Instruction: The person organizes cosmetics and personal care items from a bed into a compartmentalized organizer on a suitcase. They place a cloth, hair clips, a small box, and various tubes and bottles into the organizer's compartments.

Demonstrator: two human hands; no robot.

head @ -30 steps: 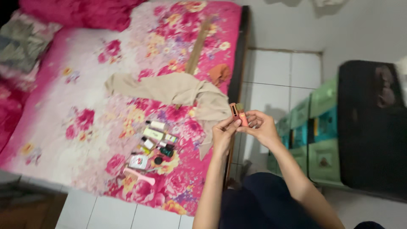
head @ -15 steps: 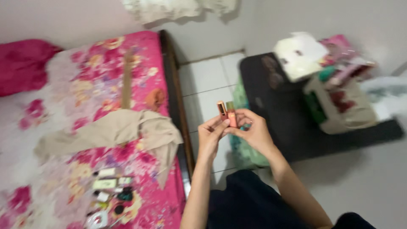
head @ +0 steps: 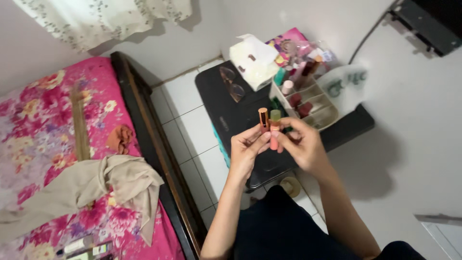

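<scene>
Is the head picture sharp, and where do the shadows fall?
Head view: mostly sharp; left hand and right hand with the small tubes read clearly, edges slightly soft. Soft indoor light, a dim shadow on the wall right of the arm; no glare.

Beige cloth point(head: 91, 185) on floral bed point(head: 43, 120); eyeglasses point(head: 232, 84), tissue pack point(head: 252, 60), cosmetics organizer point(head: 308, 101) on black case point(head: 231, 120).
</scene>
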